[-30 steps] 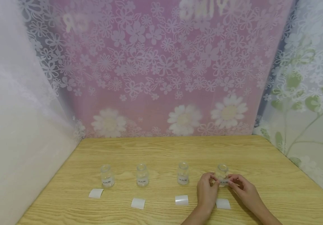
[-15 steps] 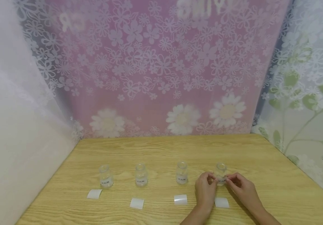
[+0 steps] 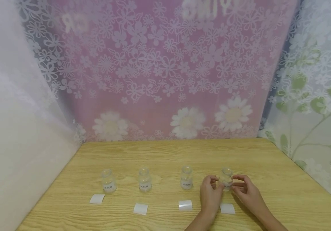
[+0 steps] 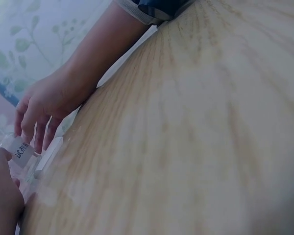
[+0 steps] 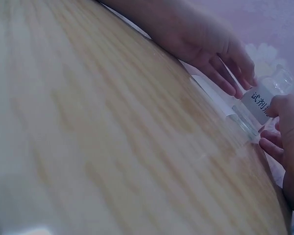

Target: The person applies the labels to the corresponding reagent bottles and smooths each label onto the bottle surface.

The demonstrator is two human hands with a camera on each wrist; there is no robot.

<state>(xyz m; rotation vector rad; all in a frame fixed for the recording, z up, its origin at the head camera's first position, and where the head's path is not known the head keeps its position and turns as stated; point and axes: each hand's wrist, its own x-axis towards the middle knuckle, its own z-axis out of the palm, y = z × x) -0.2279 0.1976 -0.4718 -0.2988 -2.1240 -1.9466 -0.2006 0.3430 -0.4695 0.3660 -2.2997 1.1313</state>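
A small clear glass reagent bottle [image 3: 227,175] stands upright, last on the right in a row of similar bottles. On its front is a white label [image 5: 257,104] with dark printed characters. My left hand [image 3: 211,195] holds the bottle from the left, its thumb at the label's edge. From the other side my right hand [image 3: 249,194] curves its fingers about the bottle, and its thumb [image 5: 279,105] presses on the label. The back of the bottle is hidden from view. Below the hands lies a white slip of paper [image 3: 227,209].
Three more labelled bottles stand to the left: a nearer one [image 3: 186,178], a middle one [image 3: 145,179] and a far one [image 3: 109,181]. Before each lies a white slip, such as the glossy one [image 3: 185,205]. Flowered curtains [image 3: 165,80] enclose the wooden table [image 3: 159,154].
Both hands were pinching the label's ends at the bottle's front. The label now lies against the glass, and the right fingers have spread back along the bottle's side. The other bottles have not moved.
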